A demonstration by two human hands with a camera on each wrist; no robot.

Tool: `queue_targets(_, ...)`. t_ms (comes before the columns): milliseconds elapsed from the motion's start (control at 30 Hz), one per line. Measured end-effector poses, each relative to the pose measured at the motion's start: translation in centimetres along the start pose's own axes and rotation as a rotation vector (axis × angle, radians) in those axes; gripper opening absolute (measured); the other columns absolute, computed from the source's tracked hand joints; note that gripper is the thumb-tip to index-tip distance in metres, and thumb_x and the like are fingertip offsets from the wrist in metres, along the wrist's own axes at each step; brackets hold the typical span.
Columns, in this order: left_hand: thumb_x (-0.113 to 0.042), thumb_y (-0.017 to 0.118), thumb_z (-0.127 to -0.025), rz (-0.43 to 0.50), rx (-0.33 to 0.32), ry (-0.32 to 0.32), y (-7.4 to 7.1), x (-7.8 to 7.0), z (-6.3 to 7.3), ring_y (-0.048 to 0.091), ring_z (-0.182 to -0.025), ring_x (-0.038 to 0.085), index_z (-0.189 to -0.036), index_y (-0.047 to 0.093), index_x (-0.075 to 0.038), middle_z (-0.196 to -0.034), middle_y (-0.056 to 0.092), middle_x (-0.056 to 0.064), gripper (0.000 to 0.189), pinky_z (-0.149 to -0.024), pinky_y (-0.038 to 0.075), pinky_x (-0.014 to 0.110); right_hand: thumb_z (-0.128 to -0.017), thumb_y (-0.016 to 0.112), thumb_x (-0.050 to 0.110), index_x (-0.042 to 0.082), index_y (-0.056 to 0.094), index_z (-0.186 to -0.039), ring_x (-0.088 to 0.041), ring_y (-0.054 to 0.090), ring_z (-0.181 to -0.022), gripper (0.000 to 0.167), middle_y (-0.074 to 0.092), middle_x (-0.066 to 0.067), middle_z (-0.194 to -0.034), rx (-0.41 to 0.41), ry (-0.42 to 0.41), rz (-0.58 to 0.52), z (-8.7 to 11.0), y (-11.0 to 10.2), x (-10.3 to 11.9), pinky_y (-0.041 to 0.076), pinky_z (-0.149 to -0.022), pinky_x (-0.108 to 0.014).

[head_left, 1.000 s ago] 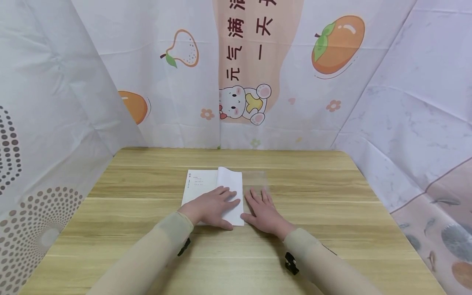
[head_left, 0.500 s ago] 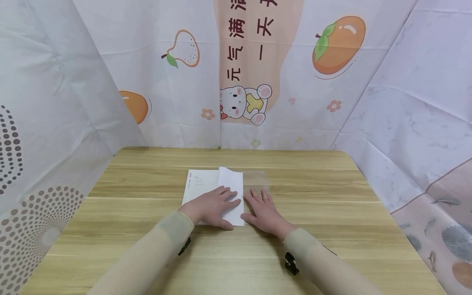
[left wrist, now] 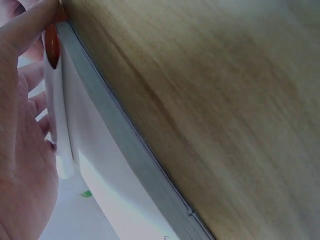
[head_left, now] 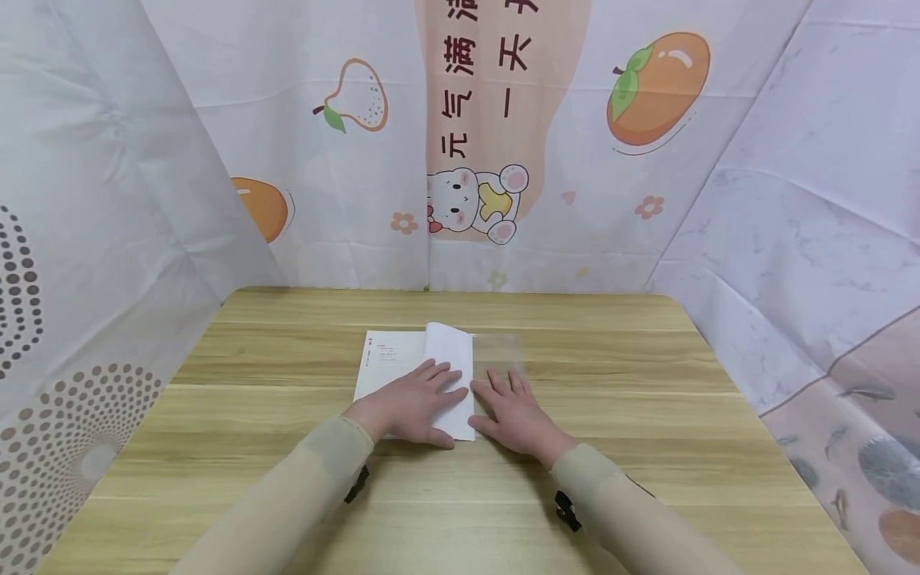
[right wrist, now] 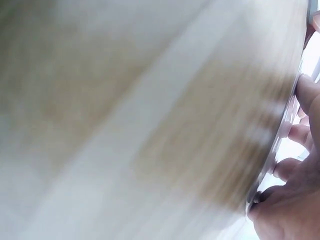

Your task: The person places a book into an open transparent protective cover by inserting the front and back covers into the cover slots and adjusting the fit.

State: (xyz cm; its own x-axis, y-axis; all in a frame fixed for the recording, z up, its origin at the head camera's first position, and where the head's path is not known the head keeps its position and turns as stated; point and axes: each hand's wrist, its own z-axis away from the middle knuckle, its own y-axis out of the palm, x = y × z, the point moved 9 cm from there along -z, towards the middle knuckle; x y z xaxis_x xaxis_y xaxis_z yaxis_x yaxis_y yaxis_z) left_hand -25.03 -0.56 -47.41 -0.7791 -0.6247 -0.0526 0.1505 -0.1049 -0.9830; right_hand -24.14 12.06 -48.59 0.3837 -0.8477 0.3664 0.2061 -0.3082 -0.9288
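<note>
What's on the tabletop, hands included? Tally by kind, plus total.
Hands: 2 (left hand, right hand)
Books: 1 (white-paged book)
Clear film: 1 (clear film sheet, beyond the book's right edge)
Total: 4

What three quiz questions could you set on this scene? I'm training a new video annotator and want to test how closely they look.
1. True or false: the left hand lies on the white sheet with its fingers spread.

2. Multiple choice: in the head view, where does the printed part of the book show?
A. Left of the white sheet
B. Right of the white sheet
C. Nearer the person than both hands

3. Short answer: what does the right hand rest on?

Key:
1. True
2. A
3. A clear sheet
</note>
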Motion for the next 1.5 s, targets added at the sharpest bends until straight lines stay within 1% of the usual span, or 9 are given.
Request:
queue_targets(167, -0.071, 0.049, -0.096, 0.046, -0.037, 0.008, -0.3, 0.2, 0.7, 0.004, -0.159, 0.031, -0.159, 0.04, -0.021, -0.17, 0.023, 0.008, 0.081, -0.127, 0.005, 0.047, -0.103, 0.057, 0.046, 0.015, 0.045, -0.155, -0.057, 0.01, -0.151, 0.062, 0.024, -0.024, -0.166, 0.01, -0.003, 0.03, 0.0, 0.0, 0.2, 0.012, -0.123, -0.063)
queue_targets(300, -0.064, 0.047, -0.1, 0.131, -0.077, -0.027, -0.4, 1.1, 1.6, -0.002, -0.159, 0.031, -0.162, 0.031, -0.019, -0.172, 0.011, 0.006, 0.079, -0.127, 0.009, 0.047, -0.104, 0.056, 0.046, 0.014, 0.044, -0.155, -0.057, 0.011, -0.15, 0.062, 0.024, -0.024, -0.166, 0.016, -0.011, 0.038, -0.1, 0.0, 0.3, 0.013, -0.122, -0.063)
queue_targets(533, -0.046, 0.048, -0.106, 0.34, -0.119, -0.177, -0.6, 4.0, 3.5, 0.02, -0.156, 0.026, -0.166, 0.014, -0.018, -0.173, -0.001, 0.003, 0.075, -0.118, 0.035, 0.048, -0.104, 0.054, 0.048, 0.015, 0.043, -0.156, -0.056, 0.012, -0.151, 0.063, 0.025, -0.023, -0.166, 0.022, -0.006, 0.067, -0.1, 0.1, 0.3, 0.013, -0.123, -0.063)
queue_targets(633, -0.04, 0.043, -0.108, 0.414, -0.089, -0.222, -0.2, 4.9, 4.0, 0.026, -0.154, 0.024, -0.166, 0.012, -0.018, -0.173, 0.001, 0.001, 0.069, -0.117, 0.038, 0.047, -0.104, 0.054, 0.048, 0.015, 0.043, -0.156, -0.056, 0.011, -0.151, 0.063, 0.025, -0.023, -0.166, 0.028, -0.003, 0.064, -0.2, 0.2, 0.3, 0.012, -0.123, -0.062)
queue_targets(733, -0.03, 0.043, -0.107, 0.468, -0.07, -0.221, -0.1, 5.3, 4.3, 0.026, -0.154, 0.027, -0.166, 0.013, -0.018, -0.173, 0.005, 0.003, 0.067, -0.119, 0.034, 0.049, -0.104, 0.053, 0.048, 0.014, 0.042, -0.157, -0.055, 0.01, -0.152, 0.064, 0.024, -0.023, -0.166, 0.034, -0.002, 0.057, -0.2, 0.4, 0.2, 0.011, -0.123, -0.062)
queue_targets(867, -0.025, 0.051, -0.103, 0.504, -0.07, -0.196, -0.1, 5.5, 4.3, 0.027, -0.153, 0.031, -0.166, 0.015, -0.018, -0.173, 0.006, 0.004, 0.072, -0.119, 0.032, 0.052, -0.104, 0.053, 0.048, 0.014, 0.042, -0.157, -0.055, 0.009, -0.152, 0.064, 0.024, -0.023, -0.166, 0.033, -0.005, 0.06, -0.2, 0.4, 0.2, 0.011, -0.123, -0.062)
queue_targets(1000, -0.031, 0.054, -0.102, 0.523, -0.056, -0.188, 0.0, 5.6, 4.1, 0.023, -0.155, 0.029, -0.166, 0.013, -0.021, -0.173, 0.003, 0.002, 0.076, -0.121, 0.029, 0.05, -0.104, 0.054, 0.046, 0.012, 0.043, -0.156, -0.056, 0.01, -0.151, 0.063, 0.024, -0.024, -0.165, 0.024, -0.012, 0.05, 0.0, 0.2, 0.3, 0.012, -0.122, -0.064)
queue_targets(1233, -0.033, 0.053, -0.102, 0.524, -0.067, -0.174, 0.1, 5.6, 3.8, 0.022, -0.155, 0.028, -0.166, 0.013, -0.022, -0.173, 0.003, 0.001, 0.076, -0.122, 0.027, 0.049, -0.105, 0.054, 0.041, 0.008, 0.041, -0.156, -0.057, 0.008, -0.151, 0.062, 0.023, -0.027, -0.165, 0.031, -0.028, 0.033, 0.0, 0.3, 0.2, 0.011, -0.122, -0.066)
queue_targets(1500, -0.034, 0.048, -0.104, 0.509, -0.052, -0.178, 0.2, 5.3, 3.6, 0.023, -0.155, 0.029, -0.165, 0.018, -0.032, -0.173, 0.001, -0.003, 0.068, -0.121, 0.027, 0.053, -0.106, 0.053, 0.038, 0.004, 0.036, -0.158, -0.059, 0.005, -0.15, 0.064, 0.02, -0.03, -0.165, 0.042, -0.051, -0.008, 0.2, 0.2, 0.2, 0.009, -0.119, -0.07)
